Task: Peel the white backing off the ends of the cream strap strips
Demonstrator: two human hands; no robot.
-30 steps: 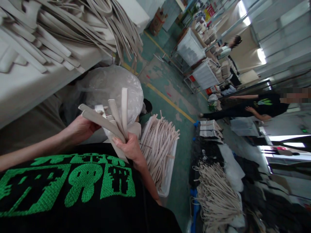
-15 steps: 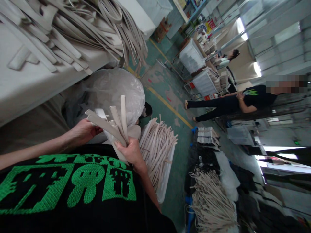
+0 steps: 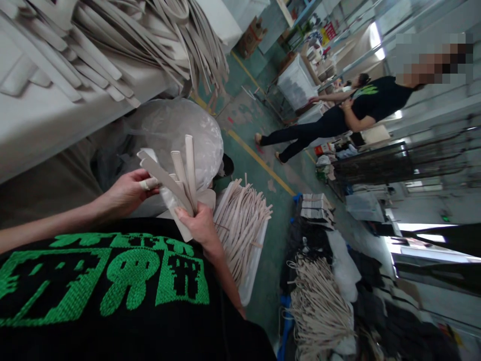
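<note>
My right hand (image 3: 200, 224) is closed around a bunch of beige flat straps (image 3: 191, 170), whose rounded ends fan out above the fist. My left hand (image 3: 131, 190) has a white wrap on one finger. Its fingers are curled together at the left edge of the bunch; what they pinch, if anything, is hidden. Just beyond the hands stands a round container lined with clear plastic (image 3: 184, 120). Beside my right forearm is a white bin (image 3: 256, 271) heaped with narrow beige strips (image 3: 240, 225).
At upper left, a covered table (image 3: 22, 135) carries a pile of wide beige straps (image 3: 124, 40). More thin straps (image 3: 319, 306) lie heaped at lower right. A person in dark clothes (image 3: 338, 115) walks on the green floor (image 3: 278, 210), near racks with clear bins (image 3: 296, 82).
My left hand has slid from the strap tips down the bunch's left side, and the taped finger now shows. The bunch has risen slightly. The person has moved leftward and closer in view.
</note>
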